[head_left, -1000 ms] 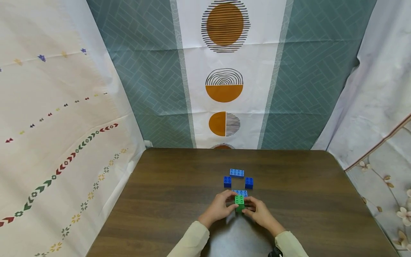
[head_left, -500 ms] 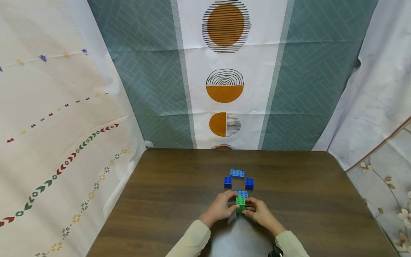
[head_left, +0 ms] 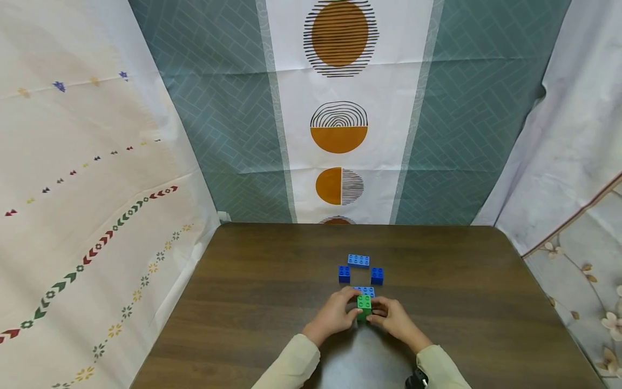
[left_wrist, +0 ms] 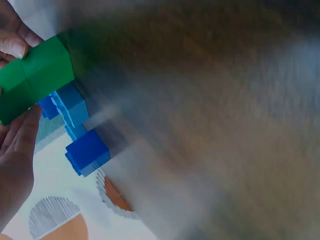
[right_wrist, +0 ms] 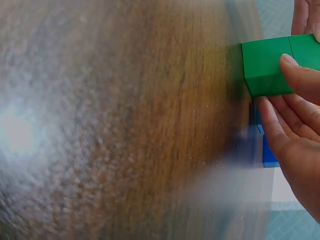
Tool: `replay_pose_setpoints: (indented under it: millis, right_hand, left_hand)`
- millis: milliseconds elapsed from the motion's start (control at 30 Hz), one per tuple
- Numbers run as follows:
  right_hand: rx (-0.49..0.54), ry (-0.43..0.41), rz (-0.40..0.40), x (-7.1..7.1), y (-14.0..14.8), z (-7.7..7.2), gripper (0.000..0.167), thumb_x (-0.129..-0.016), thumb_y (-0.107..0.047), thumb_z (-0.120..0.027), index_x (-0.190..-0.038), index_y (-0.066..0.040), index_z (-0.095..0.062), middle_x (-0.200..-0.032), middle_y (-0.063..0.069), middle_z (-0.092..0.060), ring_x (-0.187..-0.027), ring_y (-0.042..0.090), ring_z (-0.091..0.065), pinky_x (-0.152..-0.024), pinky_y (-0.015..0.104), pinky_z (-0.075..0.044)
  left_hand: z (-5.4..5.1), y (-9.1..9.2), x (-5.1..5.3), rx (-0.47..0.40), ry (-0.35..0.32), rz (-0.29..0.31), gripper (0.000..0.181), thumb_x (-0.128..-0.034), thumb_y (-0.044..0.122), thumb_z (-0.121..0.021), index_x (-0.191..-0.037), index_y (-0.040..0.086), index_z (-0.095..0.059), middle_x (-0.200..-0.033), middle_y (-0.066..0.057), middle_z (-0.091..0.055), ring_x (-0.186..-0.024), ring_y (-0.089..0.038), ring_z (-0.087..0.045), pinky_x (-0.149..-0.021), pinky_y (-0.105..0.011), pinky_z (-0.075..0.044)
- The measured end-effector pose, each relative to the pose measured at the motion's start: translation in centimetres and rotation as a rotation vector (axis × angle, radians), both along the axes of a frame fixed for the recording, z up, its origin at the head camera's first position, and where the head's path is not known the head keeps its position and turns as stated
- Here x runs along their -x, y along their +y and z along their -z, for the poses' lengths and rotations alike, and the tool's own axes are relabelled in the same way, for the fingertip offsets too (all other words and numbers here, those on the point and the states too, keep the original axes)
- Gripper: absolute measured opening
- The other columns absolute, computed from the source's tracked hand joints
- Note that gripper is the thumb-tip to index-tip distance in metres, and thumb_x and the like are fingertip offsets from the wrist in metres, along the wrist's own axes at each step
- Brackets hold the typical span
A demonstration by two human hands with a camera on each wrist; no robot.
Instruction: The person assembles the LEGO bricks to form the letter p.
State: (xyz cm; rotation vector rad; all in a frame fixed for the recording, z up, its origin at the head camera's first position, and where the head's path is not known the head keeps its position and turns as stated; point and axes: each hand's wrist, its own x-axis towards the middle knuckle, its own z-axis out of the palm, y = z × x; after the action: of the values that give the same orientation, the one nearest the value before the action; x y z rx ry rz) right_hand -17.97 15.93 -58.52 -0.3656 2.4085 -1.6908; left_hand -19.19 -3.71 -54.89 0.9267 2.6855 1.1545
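Note:
Two green toy bricks [head_left: 364, 308], stacked with a seam between them, stand upright at the near side of the blue bricks. My left hand [head_left: 334, 313] holds the stack from the left, thumb on the near side and fingers on the far side. From the right, my right hand [head_left: 394, 321] grips it too; its thumb [right_wrist: 302, 80] presses the green face in the right wrist view. The stack's bottom is close to the tabletop; I cannot tell whether it touches. Just behind it lies a light blue brick [head_left: 367, 290], partly hidden by the stack and fingers.
Farther back are a dark blue brick [head_left: 344, 274] on the left, another dark blue brick [head_left: 376, 276] on the right and a light blue brick [head_left: 358, 261] behind them. They sit apart on the brown wooden table [head_left: 272, 270]. Patterned cloths [head_left: 223, 108] hang around it.
The green stack has shifted very slightly to the right in both hands since a second ago. The blue bricks have stayed where they were.

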Motion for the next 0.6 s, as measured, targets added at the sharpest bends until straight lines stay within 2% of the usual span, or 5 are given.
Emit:
replay_pose_setpoints:
  millis: [67,300,433,600]
  right_hand:
    - [0.003,-0.008,-0.003,0.0,0.0,0.1,0.037,-0.082,0.003,-0.072,-0.114,0.013,-0.057,-0.109,0.025,-0.063,-0.099,0.037,-0.065,-0.079,0.030,-0.057]
    - [0.019,0.014,-0.024,0.0,0.1,0.2,0.037,-0.082,0.003,-0.072,-0.114,0.015,-0.056,-0.109,0.028,-0.062,-0.099,0.038,-0.064,-0.080,0.031,-0.057]
    - [0.010,0.028,-0.016,0.0,0.2,0.2,0.039,-0.082,0.004,-0.072,-0.116,0.015,-0.056,-0.111,0.028,-0.062,-0.101,0.040,-0.063,-0.082,0.034,-0.057]
    - [-0.015,0.043,-0.021,-0.1,0.7,0.0,0.040,-0.084,0.007,-0.069,-0.121,0.013,-0.054,-0.115,0.029,-0.060,-0.106,0.040,-0.061,-0.086,0.038,-0.055]
  left_hand:
    - [0.3,0.0,-0.1,-0.042,-0.018,-0.008,0.032,-0.0903,0.008,-0.067,-0.121,0.004,-0.058,-0.112,-0.005,-0.060,-0.106,-0.022,-0.062,-0.088,-0.026,-0.054]
    - [1.5,-0.1,-0.1,-0.225,-0.145,-0.051,0.031,-0.0882,0.004,-0.069,-0.118,0.004,-0.059,-0.110,-0.008,-0.060,-0.107,-0.023,-0.063,-0.090,-0.030,-0.053]
    - [2.0,-0.1,0.1,-0.271,-0.190,-0.073,0.034,-0.0864,0.003,-0.070,-0.118,0.001,-0.060,-0.112,-0.011,-0.063,-0.105,-0.025,-0.064,-0.087,-0.028,-0.055]
    - [2.6,-0.1,0.2,-0.281,-0.256,-0.106,0.034,-0.0854,0.002,-0.071,-0.117,-0.001,-0.060,-0.111,-0.014,-0.065,-0.105,-0.028,-0.065,-0.085,-0.028,-0.055]
